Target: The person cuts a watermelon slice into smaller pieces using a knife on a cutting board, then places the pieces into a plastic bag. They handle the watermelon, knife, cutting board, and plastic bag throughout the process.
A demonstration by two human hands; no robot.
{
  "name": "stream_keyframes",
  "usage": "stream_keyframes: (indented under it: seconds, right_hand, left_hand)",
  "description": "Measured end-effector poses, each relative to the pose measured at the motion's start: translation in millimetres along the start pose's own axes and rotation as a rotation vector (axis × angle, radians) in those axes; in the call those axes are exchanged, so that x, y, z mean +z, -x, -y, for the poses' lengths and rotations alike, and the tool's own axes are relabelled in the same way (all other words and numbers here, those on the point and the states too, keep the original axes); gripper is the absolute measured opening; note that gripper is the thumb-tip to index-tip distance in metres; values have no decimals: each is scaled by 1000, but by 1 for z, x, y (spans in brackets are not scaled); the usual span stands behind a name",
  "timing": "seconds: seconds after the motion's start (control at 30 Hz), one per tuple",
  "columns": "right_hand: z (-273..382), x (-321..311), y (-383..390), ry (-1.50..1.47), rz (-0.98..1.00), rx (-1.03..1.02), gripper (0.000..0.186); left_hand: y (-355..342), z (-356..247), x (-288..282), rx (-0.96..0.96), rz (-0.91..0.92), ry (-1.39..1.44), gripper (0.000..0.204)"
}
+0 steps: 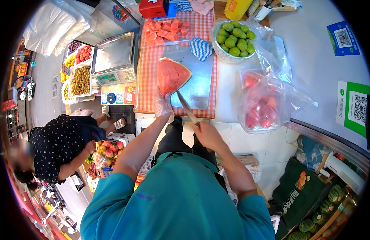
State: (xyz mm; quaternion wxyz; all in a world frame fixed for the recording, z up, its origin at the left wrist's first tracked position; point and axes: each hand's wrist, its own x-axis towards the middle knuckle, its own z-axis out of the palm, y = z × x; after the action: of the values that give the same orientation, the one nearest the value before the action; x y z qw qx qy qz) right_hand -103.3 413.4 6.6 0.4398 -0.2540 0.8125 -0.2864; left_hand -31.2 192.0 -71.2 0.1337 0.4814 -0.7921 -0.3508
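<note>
Clear plastic covers the left hand (163, 106), which touches the near end of the red-fleshed, green-rinded watermelon wedge (173, 76), probably to steady it; the film and the angle hide the fingers, so I cannot tell how tightly that grip closes. The bare right hand (209, 136) is clenched around the handle of a long, grey-bladed knife (187, 105), perhaps held slantwise to keep its edge clear of the glove.

The wedge sits over the left side of the smooth, blue-grey rectangular board (200, 91), the landmark here. Under the board spreads a red-and-white checked cloth (147, 86), likely to catch juice. Beyond the board's far edge lie pink watermelon chunks (167, 31); at its far right corner, a crumpled blue-and-white striped cloth (201, 49), plausibly for wiping. Right of the board, the white tabletop (227, 90) carries a clear bag of red fruit (265, 106).

Most of the handle is hidden in the fist. Whether the blade's tip meets the rind is hard to make out, and the bag's creases blur its fruit.
</note>
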Motion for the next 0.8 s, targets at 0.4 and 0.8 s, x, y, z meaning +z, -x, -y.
stream_keyframes:
  seconds: [0.4,0.8]
  right_hand:
    - [-11,-38,-96,-296,-118,-52,48]
    - [-11,0,-113,-362,162,-40,43]
  left_hand:
    - [-5,9,4,79,53,136,56]
    - [-5,1,-3,-14,62,62,61]
